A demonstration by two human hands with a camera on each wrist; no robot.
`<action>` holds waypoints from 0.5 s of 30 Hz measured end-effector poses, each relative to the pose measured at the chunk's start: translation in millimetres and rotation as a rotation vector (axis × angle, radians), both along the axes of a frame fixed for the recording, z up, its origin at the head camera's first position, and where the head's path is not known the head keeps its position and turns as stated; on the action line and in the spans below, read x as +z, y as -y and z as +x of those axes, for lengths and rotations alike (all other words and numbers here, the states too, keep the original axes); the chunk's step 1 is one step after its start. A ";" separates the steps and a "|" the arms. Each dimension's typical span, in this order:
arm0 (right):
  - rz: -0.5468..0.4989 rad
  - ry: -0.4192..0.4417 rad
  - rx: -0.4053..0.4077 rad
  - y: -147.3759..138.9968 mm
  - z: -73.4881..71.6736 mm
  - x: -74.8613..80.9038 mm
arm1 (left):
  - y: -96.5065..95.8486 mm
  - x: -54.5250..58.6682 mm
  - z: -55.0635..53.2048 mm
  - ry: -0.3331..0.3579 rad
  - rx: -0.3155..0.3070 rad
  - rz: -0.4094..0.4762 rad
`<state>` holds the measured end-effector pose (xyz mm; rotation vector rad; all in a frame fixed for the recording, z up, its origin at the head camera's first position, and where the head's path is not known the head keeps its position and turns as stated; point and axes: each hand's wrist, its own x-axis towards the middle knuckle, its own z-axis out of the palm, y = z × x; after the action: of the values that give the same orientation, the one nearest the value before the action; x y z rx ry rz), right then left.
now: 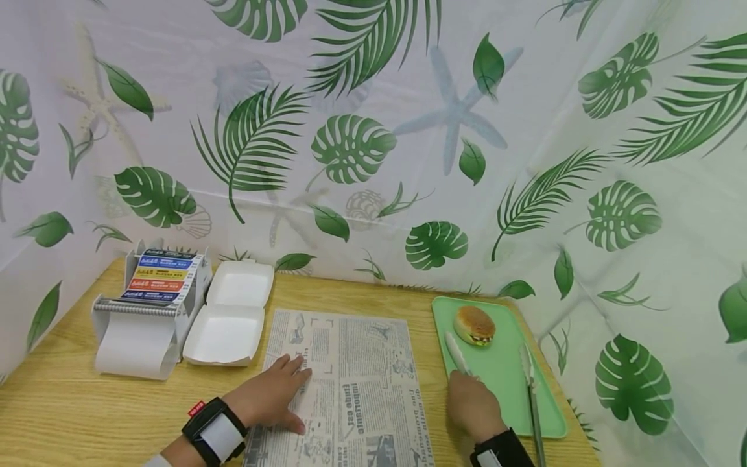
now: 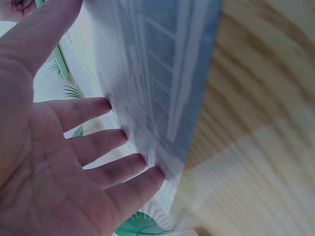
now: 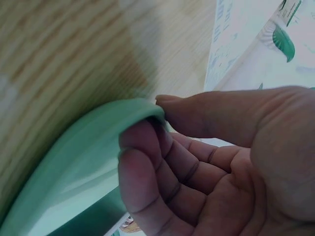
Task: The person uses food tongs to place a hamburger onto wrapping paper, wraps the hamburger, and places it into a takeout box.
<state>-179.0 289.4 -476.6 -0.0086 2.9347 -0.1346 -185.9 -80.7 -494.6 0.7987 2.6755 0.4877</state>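
My left hand (image 1: 277,392) rests with spread fingers on a newspaper-print paper sheet (image 1: 373,350); its fingertips touch the sheet in the left wrist view. On the right, my right hand (image 1: 475,405) is at the left edge of a light green tray (image 1: 502,318). In the right wrist view its thumb and curled fingers pinch the tray's rim. A burger (image 1: 474,325) in a browned bun sits at the tray's far left. Metal tongs (image 1: 532,402) lie spread over the tray, one light tip beside the burger; the right hand partly covers them.
An open white clamshell box (image 1: 224,334) stands left of the sheet. Beside it is a label dispenser (image 1: 154,305) with colourful rolls and a hanging white strip. A leaf-printed curtain (image 1: 350,162) rises behind the wooden table (image 1: 52,402) and along its sides.
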 end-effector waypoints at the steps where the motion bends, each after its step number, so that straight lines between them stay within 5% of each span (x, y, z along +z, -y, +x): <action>1: 0.003 0.000 0.003 0.6 0.4 -0.2 | 0.1 0.1 0.0 -0.002 0.000 0.000; 15: 0.014 -0.022 0.034 0.5 6.1 1.0 | 0.0 3.4 1.7 0.014 0.013 0.008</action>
<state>-172.9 288.9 -475.7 -0.0583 2.9561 -0.1089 -184.3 -80.7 -491.2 0.7783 2.6694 0.5054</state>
